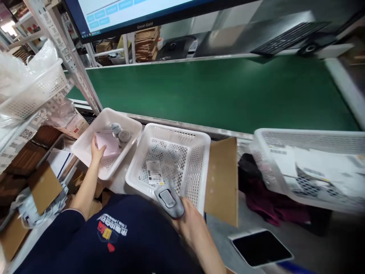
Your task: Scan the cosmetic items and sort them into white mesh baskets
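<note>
My left hand (pixel 97 149) reaches into the white basket (pixel 82 141) on the left and grips a flat pale pink box (pixel 107 144) by its left side. Beside that box lie two round white items, perhaps tape rolls (pixel 124 136). In my right hand (pixel 190 219) is a grey handheld barcode scanner (pixel 170 200), held over the near edge of the middle white basket (pixel 205 152). A printed label in a clear bag (pixel 154 172) lies inside the middle basket. Part of my right hand's grip is hidden behind the scanner.
A green conveyor belt (pixel 216 91) runs behind the baskets, beneath a monitor (pixel 142 19). At right stands a white basket of papers (pixel 310 133). A cardboard flap (pixel 221 179) and a black tablet (pixel 261 247) are nearer me. A shelf post (pixel 67 53) rises at left.
</note>
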The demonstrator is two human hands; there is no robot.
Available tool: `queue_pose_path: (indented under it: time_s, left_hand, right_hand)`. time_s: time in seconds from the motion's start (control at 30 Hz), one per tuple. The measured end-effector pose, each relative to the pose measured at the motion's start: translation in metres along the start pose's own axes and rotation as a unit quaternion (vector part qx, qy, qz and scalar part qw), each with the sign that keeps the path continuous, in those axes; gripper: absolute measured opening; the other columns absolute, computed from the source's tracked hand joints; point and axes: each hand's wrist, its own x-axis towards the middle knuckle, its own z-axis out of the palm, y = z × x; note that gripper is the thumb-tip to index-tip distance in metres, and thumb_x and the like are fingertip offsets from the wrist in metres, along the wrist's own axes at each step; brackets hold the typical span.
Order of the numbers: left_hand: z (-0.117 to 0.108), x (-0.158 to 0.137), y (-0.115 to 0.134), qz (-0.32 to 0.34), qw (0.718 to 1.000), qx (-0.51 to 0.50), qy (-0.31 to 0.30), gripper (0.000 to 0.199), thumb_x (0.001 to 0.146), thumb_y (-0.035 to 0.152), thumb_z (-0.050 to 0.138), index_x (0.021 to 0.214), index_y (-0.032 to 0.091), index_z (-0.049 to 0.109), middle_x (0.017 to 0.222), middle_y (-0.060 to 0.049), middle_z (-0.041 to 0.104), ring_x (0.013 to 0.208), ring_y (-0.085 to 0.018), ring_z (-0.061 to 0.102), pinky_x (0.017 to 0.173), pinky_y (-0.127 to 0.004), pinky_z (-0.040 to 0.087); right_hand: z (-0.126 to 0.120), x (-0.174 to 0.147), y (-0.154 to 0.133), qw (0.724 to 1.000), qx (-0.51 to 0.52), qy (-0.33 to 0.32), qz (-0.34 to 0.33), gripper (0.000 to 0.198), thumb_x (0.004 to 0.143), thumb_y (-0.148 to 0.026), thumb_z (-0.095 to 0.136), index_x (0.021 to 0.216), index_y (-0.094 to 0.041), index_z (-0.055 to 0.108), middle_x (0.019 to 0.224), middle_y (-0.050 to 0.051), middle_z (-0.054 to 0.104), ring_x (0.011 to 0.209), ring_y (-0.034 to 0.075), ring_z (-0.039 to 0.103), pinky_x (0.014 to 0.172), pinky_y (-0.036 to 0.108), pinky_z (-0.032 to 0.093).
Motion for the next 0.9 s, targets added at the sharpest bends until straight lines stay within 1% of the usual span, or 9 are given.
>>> queue_pose_path:
  time_s: [0.13, 0.2, 0.3, 0.43, 0.6, 0.67, 0.73, 0.83, 0.9]
  left_hand:
    - [-0.023, -0.013, 0.042, 0.161, 0.986, 0.000, 0.031, 0.073, 0.087, 0.030, 0.078, 0.157, 0.023, 0.058, 0.171, -0.017, 0.041, 0.160, -0.040, 0.041, 0.135, -0.057, 0.035]
    - [-0.031, -0.020, 0.073, 0.272, 0.962, 0.009, -0.021, 0.065, 0.091, 0.034, 0.077, 0.154, 0.027, 0.063, 0.175, -0.014, 0.037, 0.162, -0.039, 0.039, 0.136, -0.055, 0.034]
    - [-0.027, -0.032, 0.122, 0.383, 0.910, 0.035, -0.155, 0.057, 0.095, 0.034, 0.073, 0.152, 0.031, 0.067, 0.177, -0.010, 0.035, 0.162, -0.039, 0.039, 0.135, -0.055, 0.035]
    - [0.001, -0.041, 0.163, 0.444, 0.838, 0.052, -0.312, 0.058, 0.095, 0.033, 0.070, 0.153, 0.032, 0.068, 0.178, -0.011, 0.035, 0.161, -0.040, 0.040, 0.133, -0.056, 0.037]
    - [0.064, -0.012, 0.189, 0.461, 0.778, 0.088, -0.418, 0.071, 0.094, 0.037, 0.073, 0.163, 0.030, 0.058, 0.179, -0.013, 0.036, 0.164, -0.042, 0.034, 0.134, -0.056, 0.032]
    - [0.092, 0.016, 0.193, 0.432, 0.798, 0.136, -0.399, 0.072, 0.093, 0.031, 0.073, 0.164, 0.030, 0.057, 0.179, -0.011, 0.037, 0.167, -0.042, 0.028, 0.136, -0.058, 0.022]
    - [0.111, 0.052, 0.188, 0.362, 0.850, 0.184, -0.335, 0.070, 0.095, 0.023, 0.069, 0.164, 0.028, 0.057, 0.178, -0.011, 0.040, 0.168, -0.038, 0.026, 0.138, -0.055, 0.016]
    - [0.116, 0.100, 0.162, 0.204, 0.923, 0.223, -0.237, 0.073, 0.094, 0.014, 0.063, 0.166, 0.017, 0.050, 0.175, -0.018, 0.041, 0.166, -0.034, 0.032, 0.136, -0.049, 0.023]
    - [0.111, 0.117, 0.138, 0.103, 0.946, 0.242, -0.191, 0.083, 0.090, 0.013, 0.067, 0.169, 0.012, 0.041, 0.180, -0.025, 0.029, 0.167, -0.039, 0.026, 0.132, -0.054, 0.030]
  right_hand:
    - [-0.024, -0.006, -0.020, 0.995, 0.050, 0.048, -0.076, 0.034, 0.085, -0.035, 0.063, 0.116, -0.021, 0.068, 0.104, 0.010, 0.071, 0.092, 0.028, 0.074, 0.080, 0.037, 0.060]
    - [-0.037, -0.009, -0.036, 0.986, 0.064, 0.104, -0.116, 0.034, 0.084, -0.032, 0.064, 0.116, -0.021, 0.068, 0.108, 0.011, 0.071, 0.096, 0.028, 0.074, 0.082, 0.036, 0.060]
    - [-0.052, -0.009, -0.060, 0.978, 0.075, 0.147, -0.126, 0.044, 0.079, -0.028, 0.066, 0.123, -0.020, 0.067, 0.115, 0.013, 0.071, 0.104, 0.030, 0.072, 0.088, 0.037, 0.060]
    - [-0.063, -0.011, -0.069, 0.979, 0.083, 0.167, -0.081, 0.048, 0.079, -0.029, 0.065, 0.126, -0.021, 0.065, 0.110, 0.011, 0.069, 0.099, 0.029, 0.071, 0.085, 0.037, 0.058]
    - [-0.053, -0.029, -0.043, 0.970, 0.086, 0.225, -0.028, 0.033, 0.077, -0.028, 0.058, 0.108, -0.020, 0.066, 0.097, 0.008, 0.067, 0.084, 0.027, 0.068, 0.073, 0.036, 0.053]
    - [-0.044, -0.037, -0.030, 0.968, 0.092, 0.232, 0.001, 0.026, 0.078, -0.031, 0.060, 0.101, -0.020, 0.066, 0.093, 0.008, 0.066, 0.081, 0.027, 0.067, 0.072, 0.036, 0.052]
    - [-0.036, -0.042, -0.018, 0.969, 0.097, 0.225, 0.019, 0.025, 0.079, -0.034, 0.061, 0.100, -0.020, 0.066, 0.095, 0.009, 0.067, 0.083, 0.028, 0.068, 0.075, 0.038, 0.054]
    - [-0.026, -0.042, -0.009, 0.971, 0.101, 0.212, 0.034, 0.029, 0.079, -0.034, 0.059, 0.104, -0.021, 0.065, 0.100, 0.011, 0.068, 0.091, 0.031, 0.070, 0.081, 0.040, 0.055]
    - [-0.021, -0.037, -0.009, 0.975, 0.098, 0.196, 0.038, 0.032, 0.079, -0.033, 0.058, 0.107, -0.021, 0.066, 0.103, 0.011, 0.069, 0.093, 0.031, 0.071, 0.082, 0.040, 0.055]
